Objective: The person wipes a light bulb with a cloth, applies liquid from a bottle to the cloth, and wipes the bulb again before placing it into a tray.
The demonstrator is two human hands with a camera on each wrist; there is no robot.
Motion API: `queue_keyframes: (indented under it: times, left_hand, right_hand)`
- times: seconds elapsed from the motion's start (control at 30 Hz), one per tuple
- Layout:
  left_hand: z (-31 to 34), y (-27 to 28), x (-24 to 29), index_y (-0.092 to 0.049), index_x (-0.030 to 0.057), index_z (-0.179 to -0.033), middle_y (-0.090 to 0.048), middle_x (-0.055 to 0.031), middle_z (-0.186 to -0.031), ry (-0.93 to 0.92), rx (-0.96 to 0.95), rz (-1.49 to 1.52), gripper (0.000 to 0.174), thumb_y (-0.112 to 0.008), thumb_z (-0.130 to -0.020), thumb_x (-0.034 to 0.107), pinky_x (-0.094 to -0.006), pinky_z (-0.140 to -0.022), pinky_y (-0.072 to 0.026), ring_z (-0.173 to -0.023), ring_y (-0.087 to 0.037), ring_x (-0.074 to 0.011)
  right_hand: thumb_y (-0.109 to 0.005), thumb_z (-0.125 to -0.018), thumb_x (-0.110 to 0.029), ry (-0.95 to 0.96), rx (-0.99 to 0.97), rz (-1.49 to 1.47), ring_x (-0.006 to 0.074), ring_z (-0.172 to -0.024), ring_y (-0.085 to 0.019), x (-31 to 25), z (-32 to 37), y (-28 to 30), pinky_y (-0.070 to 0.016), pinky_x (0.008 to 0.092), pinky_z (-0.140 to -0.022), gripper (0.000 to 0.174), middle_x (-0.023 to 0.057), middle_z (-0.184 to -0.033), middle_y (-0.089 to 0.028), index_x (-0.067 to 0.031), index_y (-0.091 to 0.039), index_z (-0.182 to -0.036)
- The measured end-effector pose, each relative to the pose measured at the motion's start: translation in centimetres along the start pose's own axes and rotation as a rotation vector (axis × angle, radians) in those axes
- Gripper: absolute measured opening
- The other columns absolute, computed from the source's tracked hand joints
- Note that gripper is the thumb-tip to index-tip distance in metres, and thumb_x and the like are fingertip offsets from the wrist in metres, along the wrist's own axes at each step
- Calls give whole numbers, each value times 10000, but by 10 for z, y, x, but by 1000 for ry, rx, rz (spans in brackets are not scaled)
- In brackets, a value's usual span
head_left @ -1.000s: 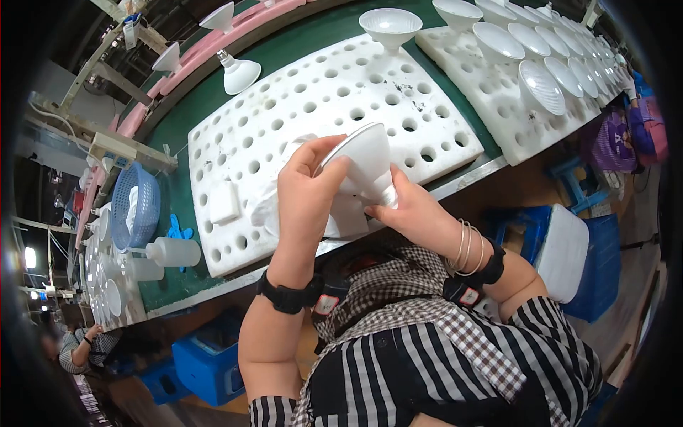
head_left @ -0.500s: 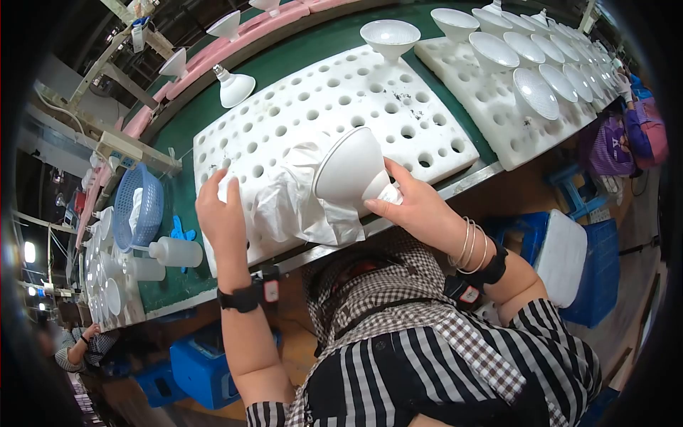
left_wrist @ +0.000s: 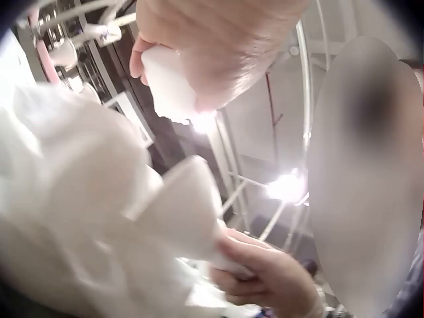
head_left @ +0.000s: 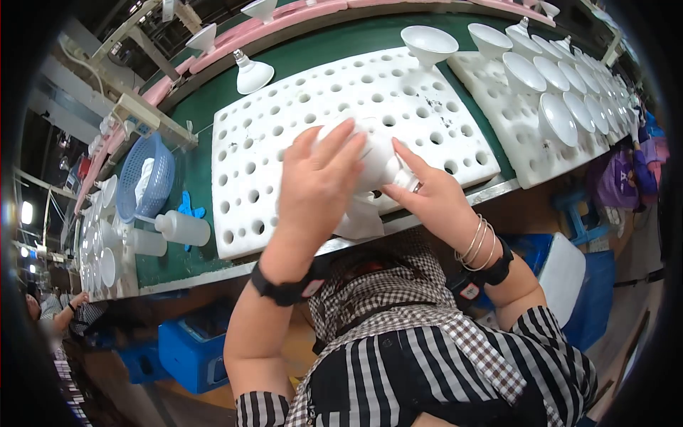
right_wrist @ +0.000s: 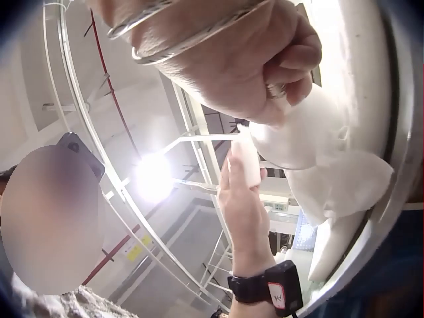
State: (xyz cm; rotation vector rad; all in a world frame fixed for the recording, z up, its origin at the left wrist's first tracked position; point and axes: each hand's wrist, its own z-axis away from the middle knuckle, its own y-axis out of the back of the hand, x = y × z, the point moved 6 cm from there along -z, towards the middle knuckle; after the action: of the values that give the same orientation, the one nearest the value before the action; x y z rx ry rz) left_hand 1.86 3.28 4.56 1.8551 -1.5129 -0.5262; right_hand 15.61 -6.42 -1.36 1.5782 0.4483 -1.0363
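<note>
My right hand (head_left: 437,198) grips a white reflector lamp bulb (head_left: 383,162) by its narrow neck, with the wide face turned toward my left hand. In my left hand (head_left: 316,188) is a white sponge block (left_wrist: 169,83), pinched between thumb and fingers. The right wrist view shows this block (right_wrist: 246,159) upright in the fingers, close to the lamp's rim. Part of the lamp is covered by the left hand in the head view. A crumpled white cloth (head_left: 361,223) lies beneath both hands at the front of the holed white foam board (head_left: 284,96).
At the right, a second foam board (head_left: 523,171) carries rows of lamps. One lamp (head_left: 427,46) stands at the back of the near board, another lies (head_left: 254,75) behind it. Leftward are a blue basket (head_left: 158,181), a squeeze bottle (head_left: 186,228) and a blue object (head_left: 191,206).
The left hand left the lamp, went to the sponge block on the board's left side, picked it up and brought it back to the lamp. The right hand keeps its hold on the neck.
</note>
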Motion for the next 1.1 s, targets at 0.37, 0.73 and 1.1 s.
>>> queue_keyframes:
  times: [0.37, 0.73, 1.1]
  left_hand:
    - [93, -23, 3, -691, 30, -1112, -639, -111, -1235, 200, 53, 20, 256, -641, -863, 66, -427, -963, -442, -1103, -554, -358]
    - [8, -11, 12, -654, 22, -1183, -616, -146, -1254, 111, 170, 62, 333, -654, -850, 40, -420, -975, -445, -1136, -549, -360]
    - [84, -23, 12, -652, 5, -1187, -609, -138, -1282, 292, 103, 237, 302, -592, -893, 40, -435, -1023, -406, -1192, -529, -371]
  right_hand:
    - [-681, -891, -327, 123, 89, -174, 127, -712, -541, 19, -9, 2, -485, 260, -728, 691, 142, -1054, -682, -46, -402, -1457]
    - [-671, -908, -316, -76, 2, -333, 99, -710, -514, 21, -11, 2, -467, 233, -655, 696, 74, -1058, -643, -17, -378, -1464]
    - [-642, -936, -274, -250, -213, -774, 34, -568, -410, 36, -12, -2, -351, 222, -438, 623, -74, -701, -454, -57, -395, -1465]
